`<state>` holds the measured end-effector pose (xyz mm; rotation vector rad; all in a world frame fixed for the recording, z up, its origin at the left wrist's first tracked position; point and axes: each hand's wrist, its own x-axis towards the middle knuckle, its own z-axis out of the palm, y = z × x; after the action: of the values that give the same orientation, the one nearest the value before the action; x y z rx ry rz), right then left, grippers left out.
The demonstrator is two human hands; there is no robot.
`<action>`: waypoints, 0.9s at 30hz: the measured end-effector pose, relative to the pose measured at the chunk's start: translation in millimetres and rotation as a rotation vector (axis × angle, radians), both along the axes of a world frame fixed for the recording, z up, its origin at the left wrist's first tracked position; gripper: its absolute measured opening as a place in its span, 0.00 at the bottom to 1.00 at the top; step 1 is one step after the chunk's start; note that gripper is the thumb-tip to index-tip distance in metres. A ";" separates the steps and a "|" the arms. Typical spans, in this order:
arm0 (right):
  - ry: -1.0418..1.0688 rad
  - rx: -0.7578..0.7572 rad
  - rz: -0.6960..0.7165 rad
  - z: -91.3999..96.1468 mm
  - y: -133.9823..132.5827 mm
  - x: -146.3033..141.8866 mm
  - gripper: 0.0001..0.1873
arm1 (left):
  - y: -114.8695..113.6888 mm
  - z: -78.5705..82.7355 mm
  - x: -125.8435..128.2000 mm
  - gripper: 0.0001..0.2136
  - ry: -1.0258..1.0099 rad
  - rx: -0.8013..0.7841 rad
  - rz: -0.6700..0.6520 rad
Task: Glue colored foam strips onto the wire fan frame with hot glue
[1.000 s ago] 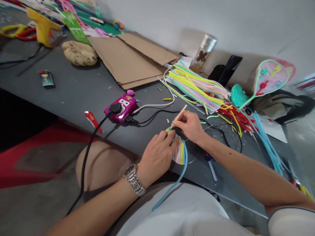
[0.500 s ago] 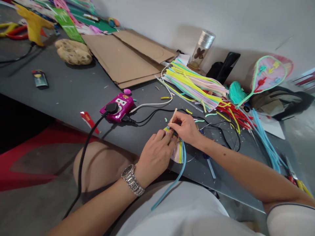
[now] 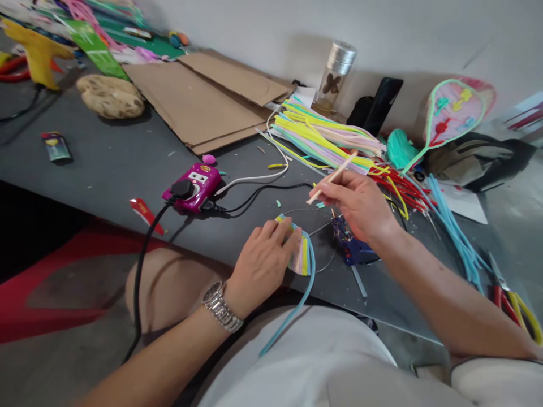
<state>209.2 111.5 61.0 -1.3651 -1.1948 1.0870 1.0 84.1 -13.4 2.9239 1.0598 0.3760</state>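
Observation:
My left hand (image 3: 263,257) presses its fingers down over a small panel of striped pastel pipe cleaners (image 3: 303,260) at the table's near edge; the thumb is hidden. A long blue pipe cleaner (image 3: 292,316) trails from the panel onto my lap. Raised above the table, my right hand (image 3: 360,203) pinches a thin pale stick (image 3: 339,174) between thumb and fingers. Beneath that hand lies a dark blue glue gun (image 3: 356,249), partly covered, its tip facing the panel. A clear glue stick (image 3: 358,281) is close by.
Behind are a purple power socket (image 3: 195,186) with black cables, cardboard sheets (image 3: 203,96), a pipe cleaner pile (image 3: 318,135) and a glass bottle (image 3: 335,76). Scissors (image 3: 509,299), blue pipe cleaners (image 3: 456,232) and a bag (image 3: 470,164) lie right. A yellow glue gun (image 3: 36,48) is far left.
My right hand has lifted off the panel, moving right and up with the pale stick, which has tilted over. The blue glue gun shows more. My left hand stays on the panel.

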 end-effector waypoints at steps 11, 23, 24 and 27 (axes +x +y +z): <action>-0.343 0.102 -0.121 -37.8 -74.5 6.8 0.06 | -0.2 0.8 -0.9 0.15 -0.083 0.000 -0.021; -0.675 0.546 0.044 -52.5 -107.2 6.1 0.16 | 0.5 -2.3 10.4 0.14 -0.197 -0.084 0.035; -0.715 0.595 0.113 -54.5 -112.7 6.9 0.19 | 0.4 -2.7 11.7 0.14 -0.217 -0.083 0.047; -0.785 0.670 0.276 -62.5 -126.2 4.4 0.23 | 1.0 -4.4 14.3 0.14 -0.258 -0.087 0.069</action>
<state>213.7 -14.7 -1.5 -1.1092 -2.1253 0.2126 15.3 85.1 -17.8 2.6756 1.1089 0.6699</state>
